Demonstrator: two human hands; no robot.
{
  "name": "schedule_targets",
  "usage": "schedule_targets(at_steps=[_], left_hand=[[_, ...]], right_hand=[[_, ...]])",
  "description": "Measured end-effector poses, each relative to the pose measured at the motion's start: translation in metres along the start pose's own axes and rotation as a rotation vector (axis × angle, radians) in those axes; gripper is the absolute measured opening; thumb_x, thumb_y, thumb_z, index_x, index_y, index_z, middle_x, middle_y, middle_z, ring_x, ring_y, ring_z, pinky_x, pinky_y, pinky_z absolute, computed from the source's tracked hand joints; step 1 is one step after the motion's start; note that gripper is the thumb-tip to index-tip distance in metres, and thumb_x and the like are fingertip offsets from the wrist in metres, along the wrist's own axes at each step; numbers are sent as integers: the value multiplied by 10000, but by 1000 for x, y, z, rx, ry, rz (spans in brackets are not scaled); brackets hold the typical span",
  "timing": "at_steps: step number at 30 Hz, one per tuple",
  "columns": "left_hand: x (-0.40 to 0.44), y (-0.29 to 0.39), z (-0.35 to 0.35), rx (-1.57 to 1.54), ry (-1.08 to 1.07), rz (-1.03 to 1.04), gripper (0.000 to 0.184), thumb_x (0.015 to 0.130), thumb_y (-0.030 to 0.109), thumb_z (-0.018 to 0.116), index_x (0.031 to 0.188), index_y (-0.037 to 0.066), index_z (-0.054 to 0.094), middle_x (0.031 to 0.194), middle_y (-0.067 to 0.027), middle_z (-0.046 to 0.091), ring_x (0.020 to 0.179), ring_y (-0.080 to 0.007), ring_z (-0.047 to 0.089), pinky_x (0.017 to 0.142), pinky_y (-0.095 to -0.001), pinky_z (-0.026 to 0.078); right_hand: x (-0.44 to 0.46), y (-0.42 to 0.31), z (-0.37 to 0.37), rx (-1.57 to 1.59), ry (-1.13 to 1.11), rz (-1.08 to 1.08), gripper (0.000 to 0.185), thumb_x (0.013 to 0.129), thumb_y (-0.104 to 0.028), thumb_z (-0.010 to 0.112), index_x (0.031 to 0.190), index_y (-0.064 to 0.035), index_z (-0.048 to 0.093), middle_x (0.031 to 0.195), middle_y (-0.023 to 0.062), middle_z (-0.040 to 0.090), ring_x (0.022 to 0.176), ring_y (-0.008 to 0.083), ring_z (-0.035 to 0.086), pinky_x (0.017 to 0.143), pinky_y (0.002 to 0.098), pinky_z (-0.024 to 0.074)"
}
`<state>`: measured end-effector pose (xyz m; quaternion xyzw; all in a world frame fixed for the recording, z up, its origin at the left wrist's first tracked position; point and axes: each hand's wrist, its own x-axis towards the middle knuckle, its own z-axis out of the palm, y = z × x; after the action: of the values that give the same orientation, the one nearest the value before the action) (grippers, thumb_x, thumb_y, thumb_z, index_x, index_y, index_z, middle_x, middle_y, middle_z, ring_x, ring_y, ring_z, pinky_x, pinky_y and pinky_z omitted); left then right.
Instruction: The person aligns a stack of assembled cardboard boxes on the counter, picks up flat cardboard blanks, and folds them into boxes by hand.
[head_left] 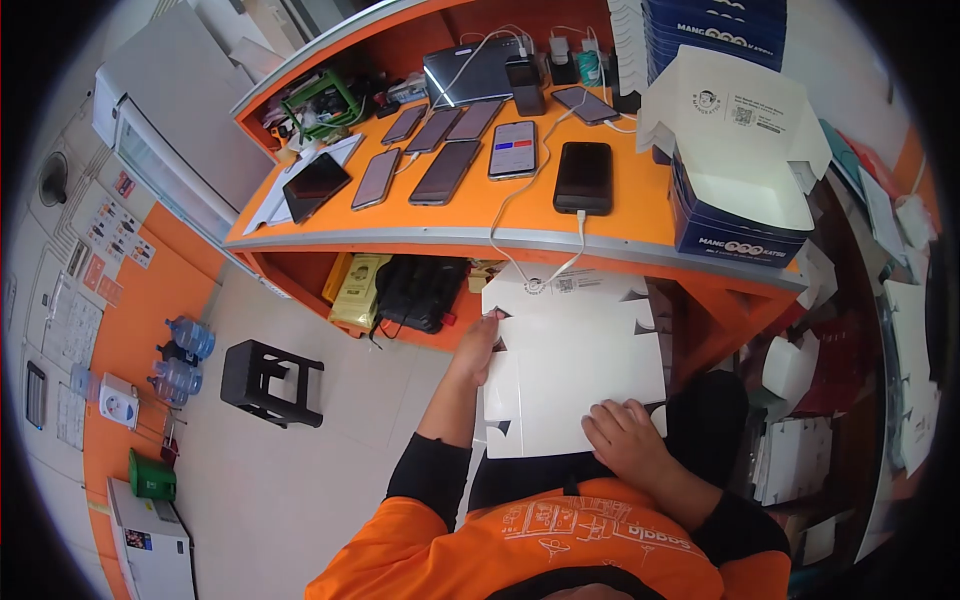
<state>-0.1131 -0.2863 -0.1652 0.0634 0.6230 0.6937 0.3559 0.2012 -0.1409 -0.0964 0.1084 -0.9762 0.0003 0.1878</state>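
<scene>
An unfolded white cardboard food box (575,365), flat with notched edges and a printed far flap, lies over my lap below the counter. My left hand (478,350) is closed on its left edge. With bent fingers, my right hand (628,438) holds the sheet at its near right corner; the thumb is hard to make out. On the counter's right end stands a folded box (745,195) with its lid raised, white inside and navy outside, on top of other navy boxes.
Several phones (445,172) and a tablet (316,187) lie on the orange counter (640,200), some with white charging cables hanging over its front edge. Stacked navy boxes (715,40) stand behind. A black stool (270,383) is on the floor at left; more cardboard (795,460) is at right.
</scene>
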Motion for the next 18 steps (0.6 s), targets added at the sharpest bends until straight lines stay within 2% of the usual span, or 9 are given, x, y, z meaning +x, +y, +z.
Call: schedule_targets(at_steps=[3, 6, 9, 12, 15, 17, 18], left_hand=[[-11, 10, 7, -25, 39, 1, 254, 1097, 342, 414, 1072, 161, 591, 836, 20, 548, 693, -100, 470, 615, -293, 422], [-7, 6, -3, 0, -4, -43, 298, 1100, 295, 360, 1003, 147, 601, 927, -1, 603, 848, -113, 568, 816, -322, 498], [-3, 3, -14, -21, -74, -47, 305, 1099, 317, 371, 1044, 131, 606, 934, -17, 619, 872, -139, 595, 833, -329, 504], [-41, 39, 5, -40, -13, -73, 328, 1098, 328, 398, 1094, 65, 593, 1013, -71, 646, 962, -196, 627, 878, -358, 507], [-54, 20, -3, 866, 596, 822, 311, 1029, 286, 571, 1144, -3, 574, 1100, -142, 648, 1050, -276, 631, 917, -398, 503], [-131, 61, 34, 1220, 275, 1023, 409, 892, 247, 741, 1175, 1, 577, 1176, -200, 612, 1124, -380, 590, 949, -439, 492], [-157, 60, 45, 1209, -91, 858, 486, 800, 229, 803, 1181, 20, 584, 1161, -199, 611, 1111, -392, 583, 949, -449, 499]], right_hand=[[0, -6, 10, -25, 75, -9, 310, 895, -179, 574, 1145, -6, 632, 1102, 120, 616, 1110, 260, 585, 949, 440, 471], [-2, -10, 14, -13, 99, -36, 311, 889, -173, 571, 1118, 28, 635, 1060, 131, 622, 1070, 268, 597, 922, 424, 484], [4, -4, 11, 12, 74, -87, 313, 876, -163, 575, 1108, 37, 639, 1036, 126, 632, 1031, 259, 614, 896, 388, 491], [6, -1, 11, 108, 58, -84, 313, 859, -148, 586, 1109, 33, 642, 1016, 109, 638, 997, 243, 625, 865, 362, 494], [11, 5, 6, 203, 33, -59, 302, 838, -133, 611, 1095, 22, 643, 979, 89, 629, 951, 232, 624, 828, 361, 493], [13, 6, 2, 266, 11, -39, 300, 818, -124, 634, 1085, 13, 641, 949, 78, 616, 916, 233, 615, 807, 367, 493], [15, 7, 1, 286, 1, -30, 301, 808, -123, 645, 1079, 6, 641, 942, 76, 611, 906, 237, 611, 800, 368, 491]])
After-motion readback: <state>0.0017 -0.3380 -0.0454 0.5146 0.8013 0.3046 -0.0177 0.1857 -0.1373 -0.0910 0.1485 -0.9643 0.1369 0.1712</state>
